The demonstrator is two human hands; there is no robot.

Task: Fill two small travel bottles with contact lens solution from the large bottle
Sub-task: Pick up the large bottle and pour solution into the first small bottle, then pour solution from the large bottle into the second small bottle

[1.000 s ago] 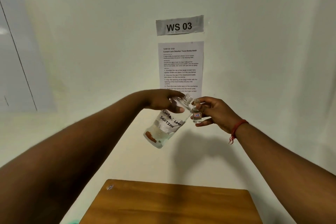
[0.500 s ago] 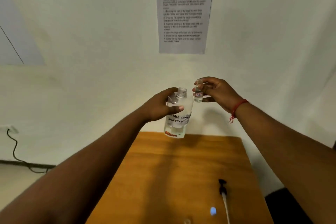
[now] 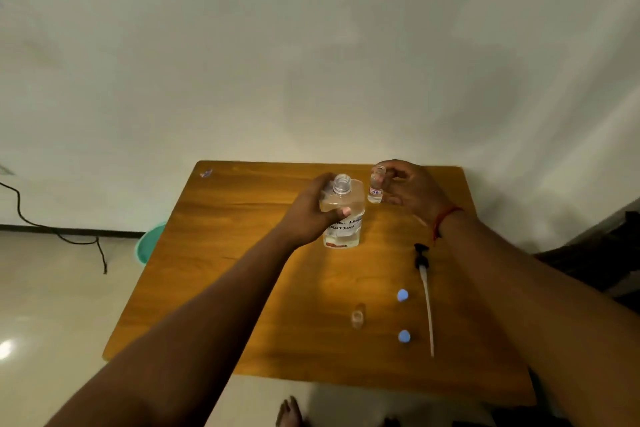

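Note:
My left hand (image 3: 308,215) grips the large clear bottle (image 3: 343,218), upright, uncapped, with a handwritten label, above the wooden table (image 3: 242,288). Just to its right my right hand (image 3: 412,191) pinches a small clear travel bottle (image 3: 375,185) with a red-marked label, also upright and uncapped. A second small travel bottle (image 3: 357,315) stands open on the table nearer to me. Two blue caps (image 3: 402,295) (image 3: 404,336) lie to its right.
A black pump head with a long white tube (image 3: 425,291) lies along the table's right side. A teal basin (image 3: 150,243) sits on the floor left of the table, a black cable (image 3: 52,232) runs by the wall. A bare foot (image 3: 289,412) shows below the table's near edge.
The large bottle went from tilted toward the small bottle to upright. Both hands came down from wall height to just above the table, and the view dropped to show the tabletop.

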